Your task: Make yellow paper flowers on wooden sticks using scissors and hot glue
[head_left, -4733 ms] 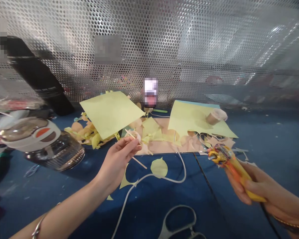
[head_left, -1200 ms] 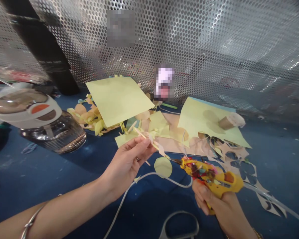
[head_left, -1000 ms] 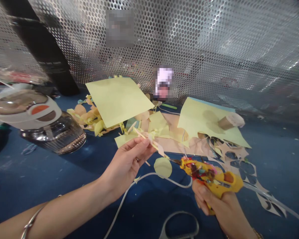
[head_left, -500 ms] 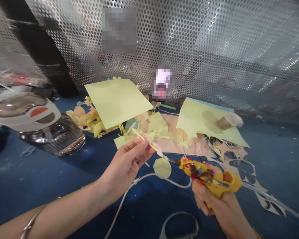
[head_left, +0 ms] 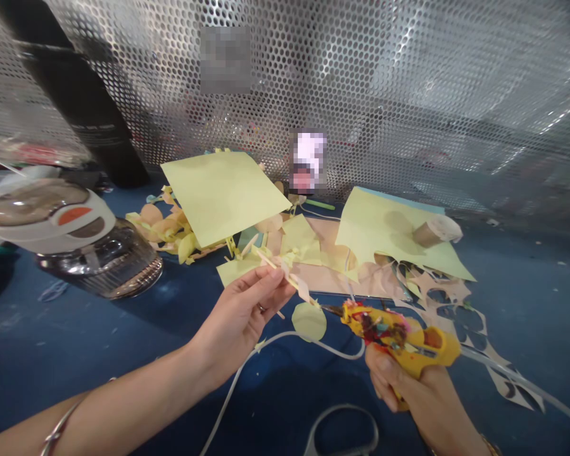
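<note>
My left hand (head_left: 254,297) pinches a thin pale stick (head_left: 292,277) wrapped with bits of pink and yellow paper. Wrapped round the handle of a yellow hot glue gun (head_left: 399,335) is my right hand (head_left: 403,380). The gun's dark nozzle points left and is at, or very close to, the stick's right end; I cannot tell whether they touch. Coloured scraps and dried residue cover the gun's front, and a clear glue stick (head_left: 517,375) runs out of its back. Just below the stick's end lies a round yellow-green paper disc (head_left: 309,322) on the blue table.
Yellow paper sheets (head_left: 223,196) lie over paper pieces. A tape roll (head_left: 437,231) rests on another sheet (head_left: 370,221). Cut paper scraps (head_left: 439,288) spread at right. A glass jar (head_left: 95,247) stands left; a white cord (head_left: 232,386) and scissors handle (head_left: 344,408) lie in front.
Almost nothing differs. Both hands keep their holds, and the stick and glue gun stay in nearly the same place.
</note>
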A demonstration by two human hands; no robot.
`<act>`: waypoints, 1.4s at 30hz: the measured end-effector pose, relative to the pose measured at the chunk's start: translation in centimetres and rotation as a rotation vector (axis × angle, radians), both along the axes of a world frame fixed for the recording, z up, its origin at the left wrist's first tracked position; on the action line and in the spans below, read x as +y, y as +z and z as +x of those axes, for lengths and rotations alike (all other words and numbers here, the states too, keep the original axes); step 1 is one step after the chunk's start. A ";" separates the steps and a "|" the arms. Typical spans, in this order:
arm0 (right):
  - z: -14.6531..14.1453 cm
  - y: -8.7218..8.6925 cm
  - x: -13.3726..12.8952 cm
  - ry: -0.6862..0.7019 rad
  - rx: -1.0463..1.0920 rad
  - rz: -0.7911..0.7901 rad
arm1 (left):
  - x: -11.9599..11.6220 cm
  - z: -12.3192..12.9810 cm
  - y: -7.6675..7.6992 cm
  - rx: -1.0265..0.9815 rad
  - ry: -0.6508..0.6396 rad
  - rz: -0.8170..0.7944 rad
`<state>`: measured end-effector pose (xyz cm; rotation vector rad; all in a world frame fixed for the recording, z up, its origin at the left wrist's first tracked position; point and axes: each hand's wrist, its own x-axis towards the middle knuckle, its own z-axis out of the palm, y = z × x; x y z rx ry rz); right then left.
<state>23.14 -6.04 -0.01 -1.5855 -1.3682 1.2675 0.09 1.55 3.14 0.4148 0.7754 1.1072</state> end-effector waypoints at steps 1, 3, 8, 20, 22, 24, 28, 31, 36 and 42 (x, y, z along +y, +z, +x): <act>0.1 -0.1 0.0 0.012 -0.001 -0.001 | 0.0 0.0 0.0 -0.004 -0.002 -0.002; 0.2 -0.1 0.1 0.035 0.003 0.000 | 0.0 0.0 -0.1 -0.010 -0.005 -0.009; -0.1 0.1 0.0 -0.007 0.041 -0.009 | 0.0 0.0 0.0 -0.016 -0.013 -0.018; -0.6 0.6 0.1 0.007 0.174 -0.035 | 0.0 0.0 -0.3 -0.051 -0.029 -0.031; -0.7 0.7 0.1 0.008 0.202 -0.037 | 0.0 0.0 -0.3 -0.049 -0.042 -0.032; -0.6 0.6 0.2 0.008 0.201 -0.041 | -0.1 0.0 -0.3 -0.047 -0.050 -0.034; -0.2 0.4 0.6 0.034 0.121 -0.048 | -0.2 0.0 -0.2 -0.053 -0.054 -0.013; 0.1 0.3 1.1 0.066 0.037 -0.033 | -0.2 -0.1 0.0 -0.053 -0.058 0.019; 0.2 0.3 1.7 0.026 -0.037 -0.037 | 0.5 -0.8 1.2 0.032 -0.010 0.114; 0.4 0.3 1.8 -0.085 -0.007 0.010 | 1.6 -1.1 3.3 0.505 -0.025 0.468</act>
